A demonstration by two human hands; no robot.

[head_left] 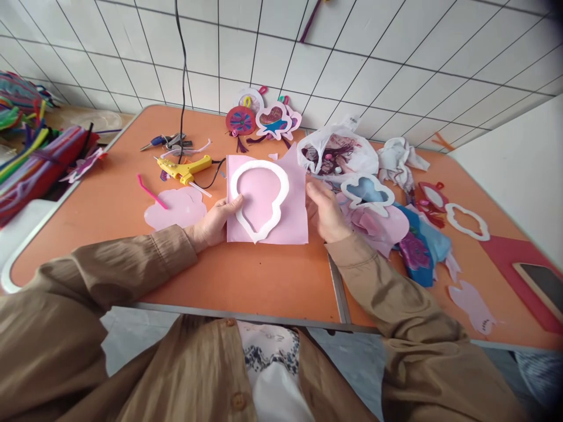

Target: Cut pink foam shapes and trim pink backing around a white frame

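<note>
My left hand (215, 223) pinches the left side of a pink sheet (295, 228), its thumb lying on a white wavy-edged frame (284, 181). The frame rests flat against the sheet, with pink showing through its opening and a point at the bottom. Beside the sheet's right edge is my right hand (328, 214), fingers loosely extended and apart; it does not appear to grip the sheet. Left of the sheet, a yellow glue gun (185, 170) lies on the table near a pink scalloped cutout (176, 211) with a bright pink stick (152, 192) over it.
Behind the sheet sit finished tasselled ornaments (272, 120) and a white plastic bag (352, 149) of dark tassels. Several frames, including a white one (468, 223), and fabric scraps (417, 252) cover the right side. A phone (539, 287) lies at far right. Keys (169, 140) are at back left.
</note>
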